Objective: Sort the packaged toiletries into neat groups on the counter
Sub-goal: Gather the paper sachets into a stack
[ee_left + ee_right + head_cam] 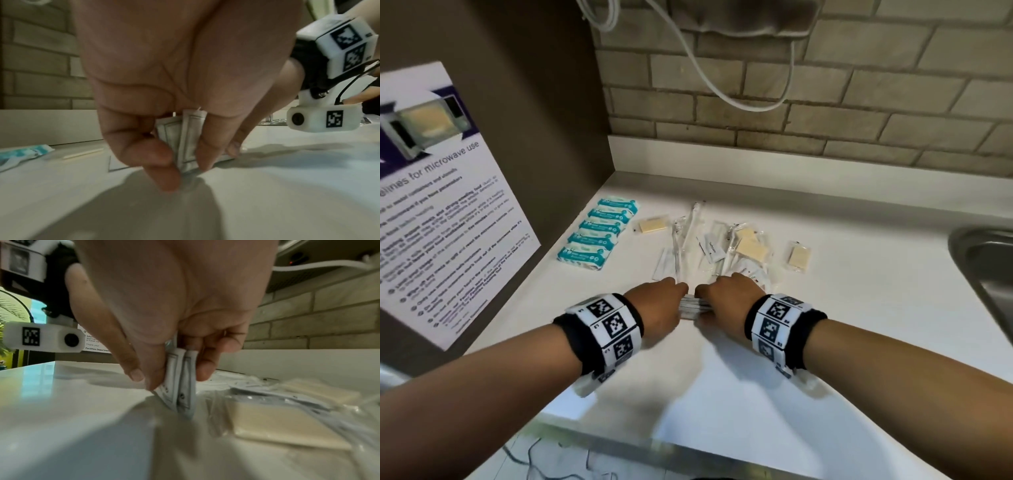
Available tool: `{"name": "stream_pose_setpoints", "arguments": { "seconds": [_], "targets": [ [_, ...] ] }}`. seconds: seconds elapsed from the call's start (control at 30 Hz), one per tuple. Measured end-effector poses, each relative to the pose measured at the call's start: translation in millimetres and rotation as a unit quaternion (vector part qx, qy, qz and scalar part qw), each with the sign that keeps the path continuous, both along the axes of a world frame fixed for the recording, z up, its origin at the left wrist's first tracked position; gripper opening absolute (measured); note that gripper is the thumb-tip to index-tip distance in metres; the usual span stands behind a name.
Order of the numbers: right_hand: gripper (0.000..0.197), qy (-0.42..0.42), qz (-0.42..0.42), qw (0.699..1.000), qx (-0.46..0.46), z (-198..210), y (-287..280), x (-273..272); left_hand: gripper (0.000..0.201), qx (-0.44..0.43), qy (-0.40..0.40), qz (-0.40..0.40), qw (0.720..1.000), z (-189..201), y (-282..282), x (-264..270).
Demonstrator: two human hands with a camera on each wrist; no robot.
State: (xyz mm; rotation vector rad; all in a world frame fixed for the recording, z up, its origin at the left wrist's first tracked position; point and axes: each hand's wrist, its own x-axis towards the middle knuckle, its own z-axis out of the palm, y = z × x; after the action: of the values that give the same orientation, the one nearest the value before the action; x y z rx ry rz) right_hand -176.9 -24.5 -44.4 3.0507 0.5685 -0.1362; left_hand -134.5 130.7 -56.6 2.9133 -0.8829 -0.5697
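Both hands hold one small stack of white sachets (693,306) on edge against the white counter (722,377). My left hand (659,308) pinches the stack's left end (186,146) between thumb and fingers. My right hand (722,303) pinches the other end (180,386). Just beyond lies a loose heap of clear-wrapped toothbrushes (686,236), more white sachets (714,251) and cream soap bars in clear wrap (751,248). Single soap bars lie at left (652,225) and right (800,257). Several teal packets (599,233) sit in a tidy row by the left wall.
A brown side panel with a microwave notice (441,205) walls the left. A steel sink (986,267) begins at the right edge. A brick backsplash (825,102) with a white cable (722,92) runs behind. The counter's front edge (654,442) is close below my wrists.
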Motion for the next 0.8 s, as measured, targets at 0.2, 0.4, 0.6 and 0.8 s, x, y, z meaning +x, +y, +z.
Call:
{"name": "stream_pose_setpoints", "arguments": {
  "seconds": [0.2, 0.4, 0.6, 0.8],
  "targets": [
    [0.036, 0.06, -0.092, 0.993, 0.048, -14.3, 5.0, 1.2, 0.035, -0.016, 0.029, 0.064, 0.997, -5.2, -10.1, -9.9],
    [0.038, 0.142, -0.111, 0.974, 0.14, -8.8, 0.8, 8.5, 0.051, -0.084, 0.044, 0.068, 0.993, 3.1, -9.3, -5.2],
    [0.024, 0.13, -0.091, 0.98, 0.12, -10.9, -0.4, 6.0, 0.036, -0.031, 0.061, 0.043, 0.997, 3.6, -10.5, -7.9],
    [0.047, 0.128, -0.087, 0.982, 0.11, -20.7, 1.1, 4.9, 0.038, -0.032, 0.068, 0.027, 0.997, 0.3, -16.1, -15.0]
  ]
}}
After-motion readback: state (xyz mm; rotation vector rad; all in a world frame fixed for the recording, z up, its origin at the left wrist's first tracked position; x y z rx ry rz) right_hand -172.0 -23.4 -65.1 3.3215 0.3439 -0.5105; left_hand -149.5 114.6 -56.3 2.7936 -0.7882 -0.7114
